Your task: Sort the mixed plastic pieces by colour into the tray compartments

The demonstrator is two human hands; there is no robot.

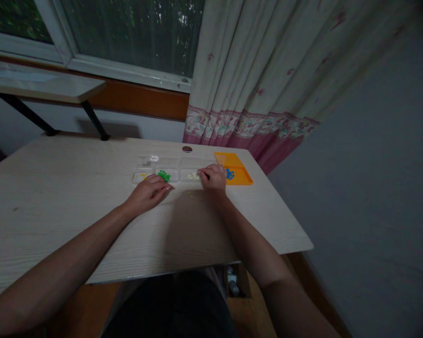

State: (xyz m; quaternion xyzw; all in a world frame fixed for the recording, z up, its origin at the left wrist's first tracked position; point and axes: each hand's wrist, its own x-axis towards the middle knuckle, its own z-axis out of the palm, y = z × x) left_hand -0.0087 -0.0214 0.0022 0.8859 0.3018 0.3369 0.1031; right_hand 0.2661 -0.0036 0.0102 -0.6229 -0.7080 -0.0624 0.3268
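A clear plastic compartment box lies on the pale wooden table, with small green pieces and pale yellow pieces in its near compartments. My left hand rests on the table at the box's near edge, fingers curled loosely and close together. My right hand is closed in a pinch on a thin dark tool, its tip at the yellow pieces. An orange tray with small blue pieces lies just right of that hand.
A few pale yellow pieces lie loose on the table in front of the box. A small dark round object sits near the table's far edge. A second table, a window and a curtain stand behind.
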